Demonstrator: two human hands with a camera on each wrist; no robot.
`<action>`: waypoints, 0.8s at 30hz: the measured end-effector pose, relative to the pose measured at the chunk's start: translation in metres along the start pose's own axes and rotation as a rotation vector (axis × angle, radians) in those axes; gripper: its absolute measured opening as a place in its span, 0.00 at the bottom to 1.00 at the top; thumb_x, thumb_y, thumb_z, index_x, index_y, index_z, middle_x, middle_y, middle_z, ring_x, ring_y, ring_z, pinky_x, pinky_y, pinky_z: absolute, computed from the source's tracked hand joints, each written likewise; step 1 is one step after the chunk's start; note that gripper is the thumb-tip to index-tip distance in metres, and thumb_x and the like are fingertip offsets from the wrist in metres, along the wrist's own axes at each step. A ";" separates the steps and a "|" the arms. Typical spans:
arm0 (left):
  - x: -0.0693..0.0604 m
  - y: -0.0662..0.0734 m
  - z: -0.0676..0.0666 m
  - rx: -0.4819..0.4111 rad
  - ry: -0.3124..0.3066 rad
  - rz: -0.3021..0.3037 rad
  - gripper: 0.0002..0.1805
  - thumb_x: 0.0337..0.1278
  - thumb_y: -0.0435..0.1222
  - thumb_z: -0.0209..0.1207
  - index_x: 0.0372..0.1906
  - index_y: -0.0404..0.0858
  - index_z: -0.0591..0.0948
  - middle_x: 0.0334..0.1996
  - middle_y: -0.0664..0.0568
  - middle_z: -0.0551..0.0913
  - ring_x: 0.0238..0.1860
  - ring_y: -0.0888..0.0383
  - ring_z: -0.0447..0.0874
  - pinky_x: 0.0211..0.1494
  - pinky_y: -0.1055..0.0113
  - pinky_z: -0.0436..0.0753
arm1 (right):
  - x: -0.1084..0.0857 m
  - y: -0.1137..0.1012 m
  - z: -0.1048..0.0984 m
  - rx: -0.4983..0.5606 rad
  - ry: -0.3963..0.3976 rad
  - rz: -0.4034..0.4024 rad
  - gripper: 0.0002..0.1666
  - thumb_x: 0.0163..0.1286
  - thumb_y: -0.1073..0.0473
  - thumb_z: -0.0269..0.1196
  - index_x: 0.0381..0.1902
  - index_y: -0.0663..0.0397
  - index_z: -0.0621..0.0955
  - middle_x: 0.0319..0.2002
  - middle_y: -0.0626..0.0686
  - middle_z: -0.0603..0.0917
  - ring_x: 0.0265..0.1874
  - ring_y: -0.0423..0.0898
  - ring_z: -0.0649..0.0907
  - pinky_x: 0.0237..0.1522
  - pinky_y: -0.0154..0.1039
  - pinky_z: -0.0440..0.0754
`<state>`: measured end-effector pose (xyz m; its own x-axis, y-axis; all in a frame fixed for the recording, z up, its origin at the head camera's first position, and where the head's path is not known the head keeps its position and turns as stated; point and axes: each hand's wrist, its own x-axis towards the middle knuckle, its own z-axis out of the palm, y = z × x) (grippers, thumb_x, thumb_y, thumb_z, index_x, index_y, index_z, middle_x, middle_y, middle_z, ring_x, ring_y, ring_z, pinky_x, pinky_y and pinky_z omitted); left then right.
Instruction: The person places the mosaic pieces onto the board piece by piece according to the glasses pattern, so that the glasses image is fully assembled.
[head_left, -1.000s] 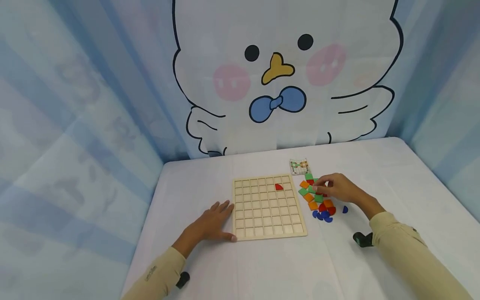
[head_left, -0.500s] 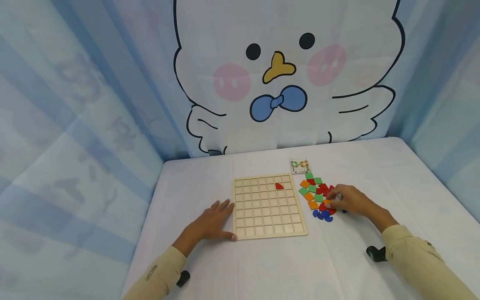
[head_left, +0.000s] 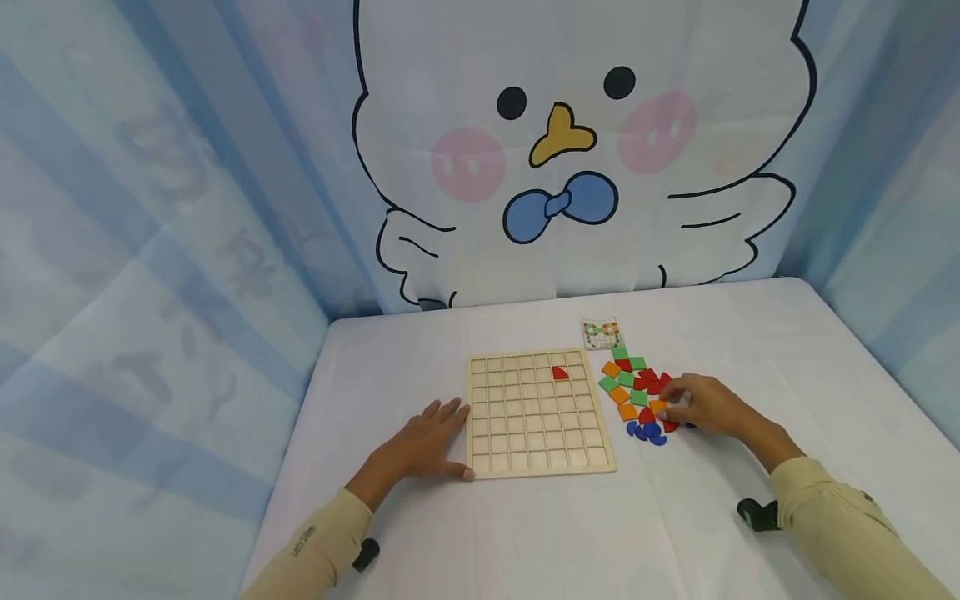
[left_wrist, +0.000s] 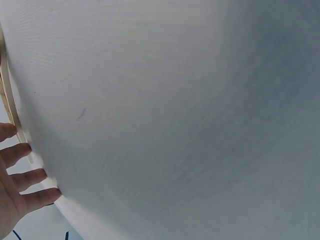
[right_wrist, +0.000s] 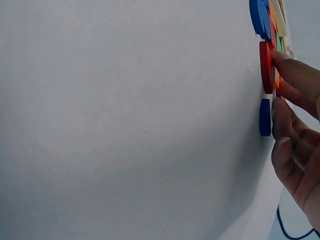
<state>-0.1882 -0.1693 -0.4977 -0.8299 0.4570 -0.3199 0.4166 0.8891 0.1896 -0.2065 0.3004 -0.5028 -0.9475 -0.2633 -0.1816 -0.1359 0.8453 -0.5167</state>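
Note:
A square wooden grid board (head_left: 540, 477) lies on the table, with a red quarter-round piece (head_left: 559, 372) in one upper-right cell. My left hand (head_left: 426, 442) rests flat at the board's left edge, fingers spread; the left wrist view shows these fingers (left_wrist: 31, 177) along the rim. My right hand (head_left: 705, 405) is over the right side of the loose pieces, its thumb and index finger at an orange square tile (head_left: 657, 407) and a red rounded piece (head_left: 671, 426). In the right wrist view the thumb touches this red piece (right_wrist: 266, 67). Whether the fingertips pinch a piece is unclear.
Green, orange and red pieces lie right of the board, including a green tile (head_left: 639, 397). Blue half-round pieces (head_left: 652, 431) are bunched in front. One blue piece (right_wrist: 265, 117) lies by the right hand. A small pattern card (head_left: 602, 333) lies behind the pieces.
My right hand has moved from the green and red pieces forward-right toward the orange tile. The red rounded piece beside that tile has slid slightly right. My left hand stays put.

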 end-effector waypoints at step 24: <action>0.002 -0.003 0.003 -0.007 0.008 0.009 0.61 0.45 0.70 0.65 0.80 0.45 0.57 0.80 0.45 0.55 0.78 0.36 0.52 0.73 0.38 0.65 | 0.004 -0.007 0.003 0.061 -0.007 0.023 0.16 0.62 0.58 0.73 0.46 0.56 0.84 0.40 0.52 0.83 0.38 0.47 0.77 0.37 0.37 0.79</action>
<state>-0.1904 -0.1713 -0.5017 -0.8290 0.4651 -0.3104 0.4219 0.8846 0.1986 -0.2081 0.2919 -0.5026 -0.9481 -0.2472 -0.1999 -0.0956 0.8213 -0.5625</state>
